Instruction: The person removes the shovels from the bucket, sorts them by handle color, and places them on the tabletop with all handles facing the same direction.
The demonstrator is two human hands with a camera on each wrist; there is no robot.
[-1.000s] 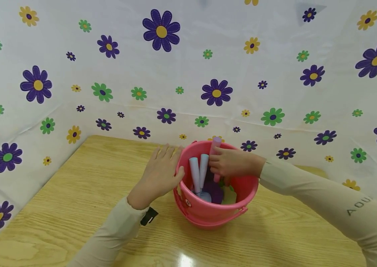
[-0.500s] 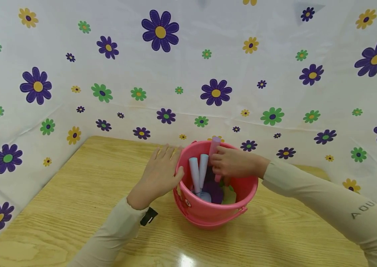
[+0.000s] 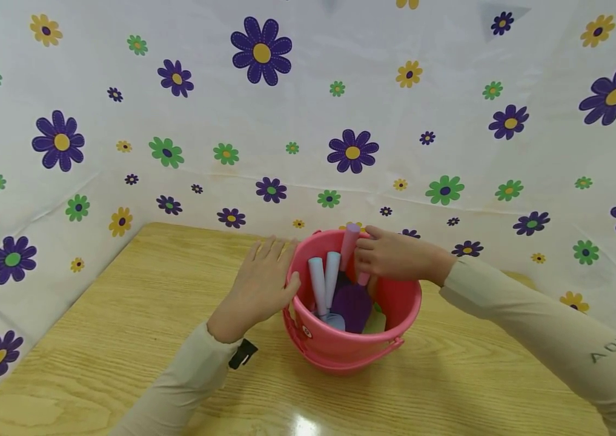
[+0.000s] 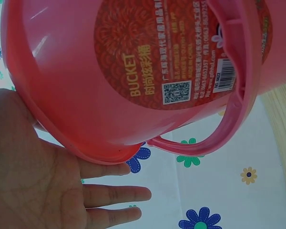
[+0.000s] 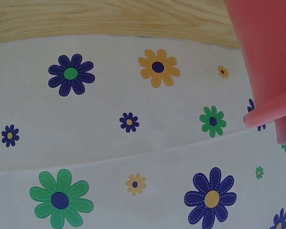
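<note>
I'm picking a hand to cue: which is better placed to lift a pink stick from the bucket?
Right, I'd judge: the right hand is over the bucket, its curled fingers apparently gripping a pink stick. The left hand is at the rim, fingers straight, better suited to steadying.

The tabletop (image 3: 122, 327) is pale yellow-brown wood with a fine grain running mostly from side to side; a broad, rounded figure in the grain shows toward the near left; its left edge slants inward toward the far corner; a small, bright patch of glare sits on the surface near the front; a pink bucket (image 3: 335, 346) stands upright on it, right of the middle, with soft shading on the wood beside it.
</note>
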